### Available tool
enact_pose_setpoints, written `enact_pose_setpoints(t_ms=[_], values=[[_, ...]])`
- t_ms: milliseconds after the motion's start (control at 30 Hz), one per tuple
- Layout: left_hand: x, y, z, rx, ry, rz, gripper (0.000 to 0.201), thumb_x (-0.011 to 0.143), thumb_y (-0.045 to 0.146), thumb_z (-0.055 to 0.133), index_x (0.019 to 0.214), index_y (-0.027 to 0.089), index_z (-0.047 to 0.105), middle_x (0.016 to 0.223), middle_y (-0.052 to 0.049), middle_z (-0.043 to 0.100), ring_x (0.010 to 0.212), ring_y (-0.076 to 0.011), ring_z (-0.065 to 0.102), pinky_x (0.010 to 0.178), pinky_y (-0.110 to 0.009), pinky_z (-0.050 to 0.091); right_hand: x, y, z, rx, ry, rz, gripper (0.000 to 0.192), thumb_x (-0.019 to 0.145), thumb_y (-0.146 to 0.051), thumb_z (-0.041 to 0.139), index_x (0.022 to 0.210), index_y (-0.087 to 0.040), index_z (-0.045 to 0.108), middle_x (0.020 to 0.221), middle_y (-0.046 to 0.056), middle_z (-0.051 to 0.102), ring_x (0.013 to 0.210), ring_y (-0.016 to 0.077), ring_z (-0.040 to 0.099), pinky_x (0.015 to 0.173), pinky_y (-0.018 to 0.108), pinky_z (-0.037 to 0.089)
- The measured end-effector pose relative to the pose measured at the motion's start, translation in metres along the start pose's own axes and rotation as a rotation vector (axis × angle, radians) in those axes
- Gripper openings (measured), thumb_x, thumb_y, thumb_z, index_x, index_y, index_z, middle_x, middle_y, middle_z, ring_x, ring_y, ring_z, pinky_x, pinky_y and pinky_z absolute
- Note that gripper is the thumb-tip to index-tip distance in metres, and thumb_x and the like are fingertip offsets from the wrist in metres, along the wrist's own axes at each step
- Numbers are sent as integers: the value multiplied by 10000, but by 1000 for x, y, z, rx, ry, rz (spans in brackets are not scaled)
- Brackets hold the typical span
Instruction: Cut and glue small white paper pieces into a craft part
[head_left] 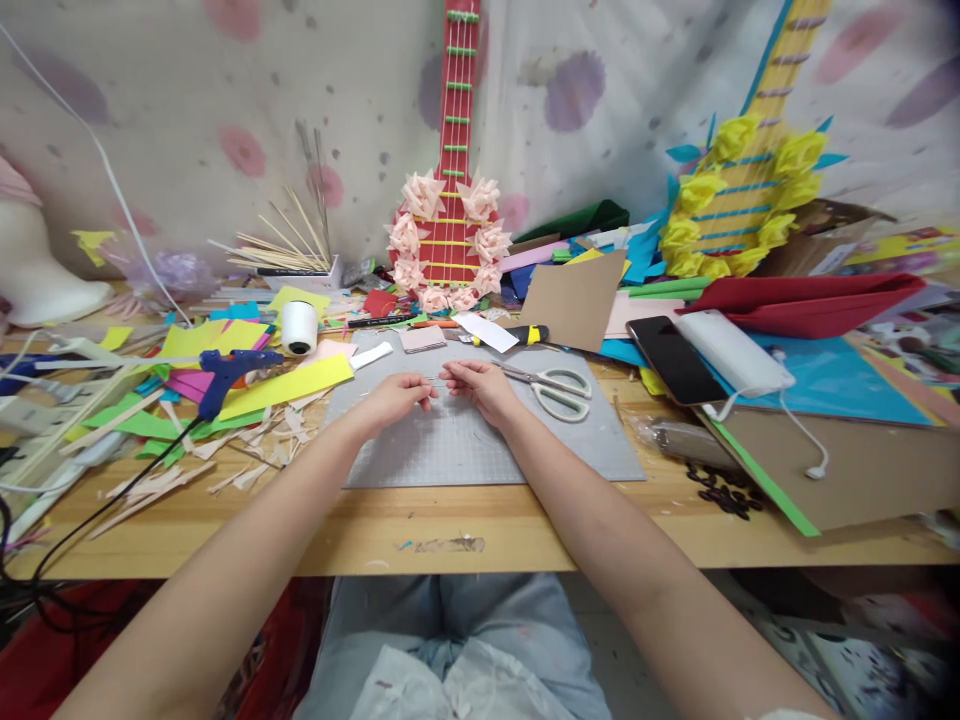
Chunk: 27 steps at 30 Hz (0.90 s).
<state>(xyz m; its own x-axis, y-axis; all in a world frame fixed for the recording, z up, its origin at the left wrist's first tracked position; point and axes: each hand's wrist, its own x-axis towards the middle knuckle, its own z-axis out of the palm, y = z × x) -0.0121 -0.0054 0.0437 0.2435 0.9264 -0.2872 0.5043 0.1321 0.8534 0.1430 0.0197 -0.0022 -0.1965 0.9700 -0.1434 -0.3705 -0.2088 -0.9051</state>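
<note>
Because the thin strand (437, 381) looked too fine for a full grip, the left hand (400, 399) and right hand (481, 388) pinched it between fingertips over the mat (420, 455), behind the middle of the table's (352, 525) front edge.

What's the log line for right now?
left hand: pinching | right hand: pinching | between: apparently thin strand | below: gray mat | beside right hand: scissors
</note>
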Motion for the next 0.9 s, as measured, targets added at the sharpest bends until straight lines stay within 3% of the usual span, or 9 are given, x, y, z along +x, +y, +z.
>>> enact_pose_setpoints(t_ms=[600,900], values=[[-4,2,-1,-75,-47,-1,186,684,295,507,753,143,588,588,6,551,426,-54,306,444,-213,193,2,1,-2,3,-5,-18,189,607,-278,686,742,-148,661,726,34,666,552,62,555,518,178,442],[0,-5,-4,-252,-12,-75,220,674,323,541,797,141,554,643,-20,561,410,-39,331,385,-186,169,2,-2,-3,14,88,-56,164,605,-261,675,721,-146,655,680,18,661,537,55,547,507,166,430]])
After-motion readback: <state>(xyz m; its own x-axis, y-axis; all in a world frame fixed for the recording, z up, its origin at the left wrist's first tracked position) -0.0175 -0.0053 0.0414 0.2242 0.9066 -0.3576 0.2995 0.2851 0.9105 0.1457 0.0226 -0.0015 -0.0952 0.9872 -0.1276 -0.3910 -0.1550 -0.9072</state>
